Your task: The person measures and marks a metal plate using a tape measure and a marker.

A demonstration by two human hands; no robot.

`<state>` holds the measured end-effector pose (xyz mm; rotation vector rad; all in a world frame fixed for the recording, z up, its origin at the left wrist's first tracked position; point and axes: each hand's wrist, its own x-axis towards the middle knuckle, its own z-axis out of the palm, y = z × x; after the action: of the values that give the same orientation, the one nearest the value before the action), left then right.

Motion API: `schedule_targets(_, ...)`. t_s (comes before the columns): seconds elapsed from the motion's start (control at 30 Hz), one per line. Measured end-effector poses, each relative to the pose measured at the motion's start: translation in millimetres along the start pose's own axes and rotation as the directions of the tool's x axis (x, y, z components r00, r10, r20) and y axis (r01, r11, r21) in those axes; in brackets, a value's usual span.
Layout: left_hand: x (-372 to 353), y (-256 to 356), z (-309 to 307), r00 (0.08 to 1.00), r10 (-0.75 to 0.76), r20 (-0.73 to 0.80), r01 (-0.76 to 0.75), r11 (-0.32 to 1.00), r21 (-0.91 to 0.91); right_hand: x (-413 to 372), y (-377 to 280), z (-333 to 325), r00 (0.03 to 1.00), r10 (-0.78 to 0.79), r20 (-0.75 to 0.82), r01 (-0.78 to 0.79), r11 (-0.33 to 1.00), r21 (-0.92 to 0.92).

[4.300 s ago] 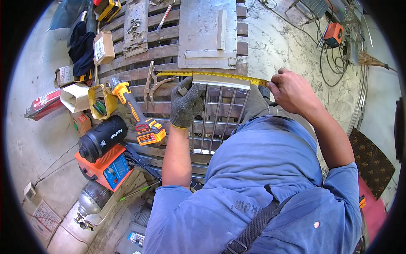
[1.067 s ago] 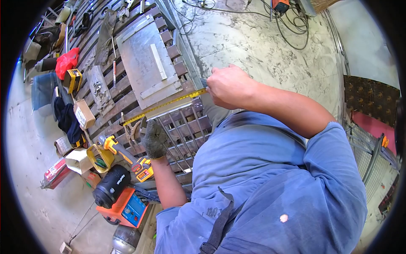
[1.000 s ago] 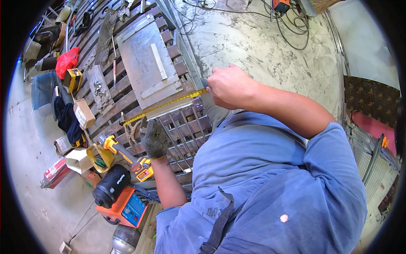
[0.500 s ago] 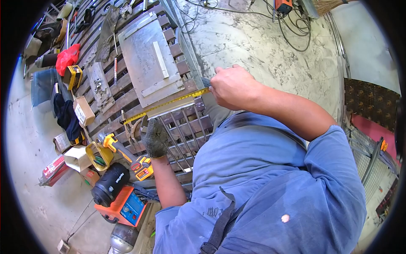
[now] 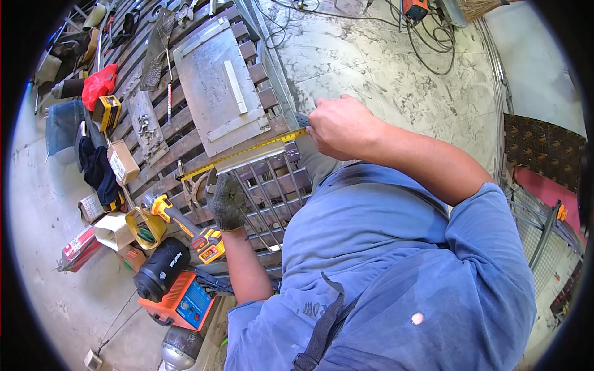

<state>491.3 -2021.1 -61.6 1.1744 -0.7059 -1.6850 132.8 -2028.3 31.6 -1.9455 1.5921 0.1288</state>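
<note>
Slatted metal bench [image 5: 179, 148] was seen filling the upper left of the frame, its right edge running diagonally down to the right hand [image 5: 340, 127]. Beyond that edge, marbled floor [image 5: 383, 68] lay bare toward the upper right, crossed by cables [image 5: 427, 46] only at the top. A yellow tape measure [image 5: 247, 152] was stretched along the top rail of a barred steel grille [image 5: 272, 185] at frame centre. The tape's right end was pinched in the closed fingers of the bare right hand, just past the grille's corner and at the bench edge. The gloved left hand [image 5: 228, 201] was set on the grille's left corner with fingers held together and bent downward. Whether a bar was clasped could not be told. A steel plate [image 5: 216, 80] lay just above the tape. Locking pliers [image 5: 185, 185] and a yellow grinder [image 5: 185, 229] were crowded just left of the glove. An orange welder [image 5: 179, 300] stood below them at lower left. Little free bench was left on that side.
</note>
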Motion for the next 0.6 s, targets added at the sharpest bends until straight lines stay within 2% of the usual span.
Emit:
schedule_targets(0.2, 0, -1, 1, 0.999, 0.005, -0.049, -0.003, 0.999, 0.034, 1, 1, 1, 1.000, -0.001, 0.017, 0.001, 1.000, -0.002)
schedule_targets(0.3, 0, -1, -3, 1.000, -0.008, 0.011, 0.008, 1.000, 0.015, 2, 1, 3, 1.000, -0.003, 0.007, 0.003, 1.000, -0.003)
schedule_targets(0.4, 1, 0, 1, 0.998, -0.008, -0.060, 0.009, 1.000, 0.009, 3, 2, 0, 0.999, 0.013, 0.051, -0.013, 1.000, -0.005)
schedule_targets(0.5, -7, 17, 20, 0.998, -0.036, -0.051, 0.044, 0.987, 0.152, 6, 9, 7, 0.996, -0.006, -0.086, 0.007, 1.000, 0.012)
schedule_targets(0.53, -1, 7, 20, 0.992, 0.096, -0.084, -0.061, 0.938, 0.340, 11, 16, 12, 0.987, 0.050, -0.155, -0.031, 0.993, 0.118)
schedule_targets(0.6, -2, 5, 20, 0.974, 0.228, -0.016, -0.182, 0.813, 0.554, 30, 43, 29, 0.950, 0.150, -0.273, -0.053, 0.942, 0.331)
